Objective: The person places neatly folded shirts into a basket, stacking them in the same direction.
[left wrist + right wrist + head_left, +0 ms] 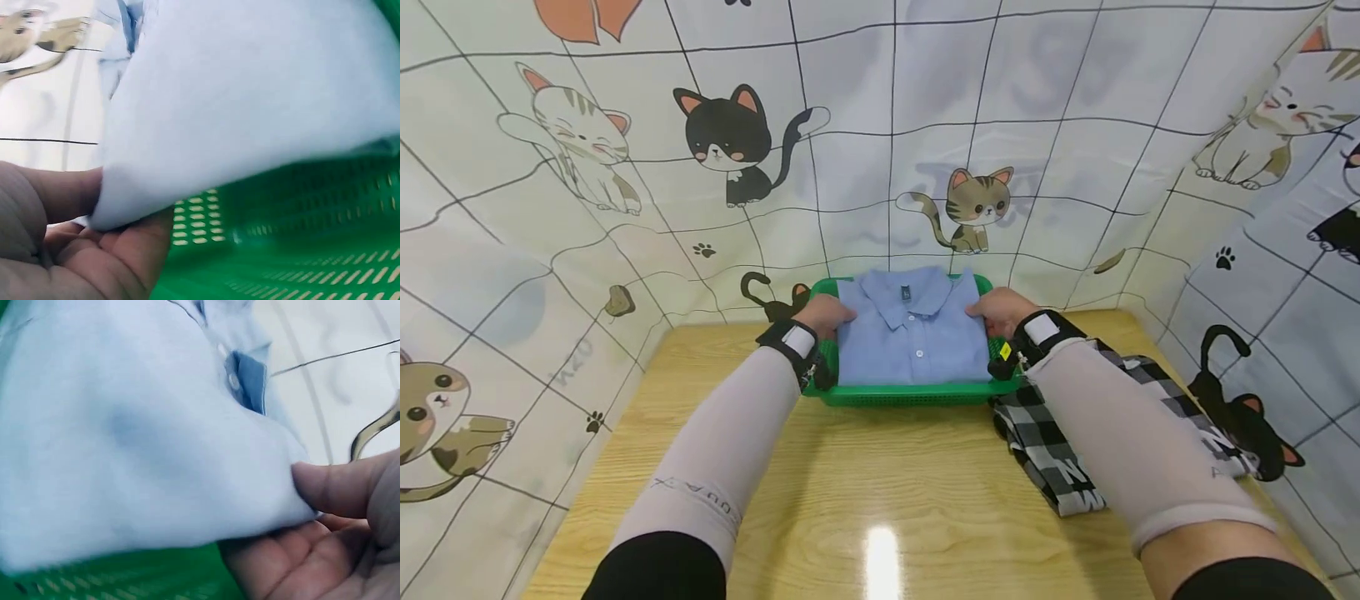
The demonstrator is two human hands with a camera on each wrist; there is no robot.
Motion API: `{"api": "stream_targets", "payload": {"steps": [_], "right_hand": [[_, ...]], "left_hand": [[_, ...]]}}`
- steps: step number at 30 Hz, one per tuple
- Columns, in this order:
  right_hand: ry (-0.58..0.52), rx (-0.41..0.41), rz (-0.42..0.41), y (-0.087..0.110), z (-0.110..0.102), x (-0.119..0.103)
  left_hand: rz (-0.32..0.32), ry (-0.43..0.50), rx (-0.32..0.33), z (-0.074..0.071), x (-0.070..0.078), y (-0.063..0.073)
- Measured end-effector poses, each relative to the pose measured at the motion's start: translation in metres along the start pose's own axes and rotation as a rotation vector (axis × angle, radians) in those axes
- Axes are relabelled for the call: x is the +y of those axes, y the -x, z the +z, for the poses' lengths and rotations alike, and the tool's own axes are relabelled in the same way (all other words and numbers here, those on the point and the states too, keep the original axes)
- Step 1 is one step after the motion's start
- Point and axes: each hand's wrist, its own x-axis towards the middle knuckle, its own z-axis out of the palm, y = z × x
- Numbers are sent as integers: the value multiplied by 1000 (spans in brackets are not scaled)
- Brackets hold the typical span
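Note:
A folded light blue shirt [917,350], collar and buttons facing up, lies in a green plastic basket [917,395] with perforated walls. My left hand [824,315] pinches the shirt's left edge between thumb and fingers. On the opposite side, my right hand [1002,310] pinches the right edge the same way. The left wrist view shows the shirt's side [250,94] raised above the basket floor [250,219], with the left thumb on top and fingers beneath. In the right wrist view the right hand [331,519] grips a corner of the cloth.
Black-and-white checked cloth [1052,454] lies folded on the wooden table [880,483] at the right, partly under my right forearm. Behind the basket hangs a white curtain [865,167] printed with cats and grid lines, which also runs along both sides.

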Motion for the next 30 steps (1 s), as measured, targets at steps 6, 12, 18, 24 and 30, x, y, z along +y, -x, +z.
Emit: {"api": "stream_targets", "payload": {"steps": [6, 12, 18, 24, 30], "right_hand": [[290, -14, 19, -9, 6, 3], [673, 12, -138, -6, 15, -3], [925, -7, -335, -7, 32, -26], [941, -123, -321, -37, 51, -15], [937, -144, -238, -67, 58, 15]], "left_hand": [[-35, -461, -5, 6, 3, -11], [134, -575, 42, 11, -17, -55], [239, -729, 42, 33, 10, -38], [184, -943, -123, 55, 28, 2], [84, -1017, -144, 68, 9, -14]]}}
